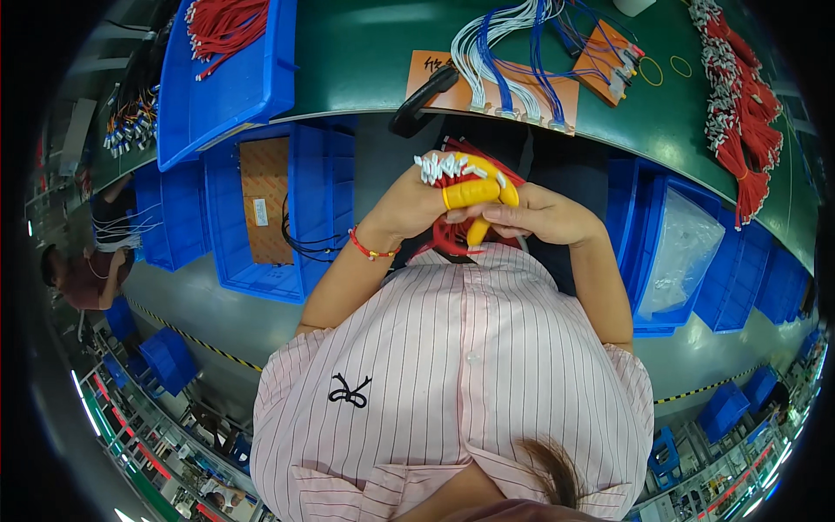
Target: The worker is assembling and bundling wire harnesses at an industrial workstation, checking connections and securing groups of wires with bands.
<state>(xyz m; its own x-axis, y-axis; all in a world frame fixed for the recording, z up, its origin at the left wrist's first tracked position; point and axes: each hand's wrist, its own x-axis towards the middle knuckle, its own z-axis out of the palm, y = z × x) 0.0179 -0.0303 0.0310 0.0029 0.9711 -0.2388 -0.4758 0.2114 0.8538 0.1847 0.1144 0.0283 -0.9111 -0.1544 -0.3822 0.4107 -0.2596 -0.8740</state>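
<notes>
In front of my striped shirt, my left hand (412,205) is closed around a bundle of red wires (454,237). The bundle's white connectors (440,166) stick out above the fist, and more red wire hangs below it. Yellow finger covers (472,193) sit on some fingers. My right hand (554,216) meets the left one from the right, its thumb and fingertips pinched together at the bundle. What exactly lies between those right fingertips is hidden.
Ahead is a green table (365,52) with an orange board (557,94) of white and blue cables. Red wire bundles (739,113) lie at its right; a blue bin (226,96) of red wires stands at its left. Blue crates (261,283) flank me below. A person (85,274) is far left.
</notes>
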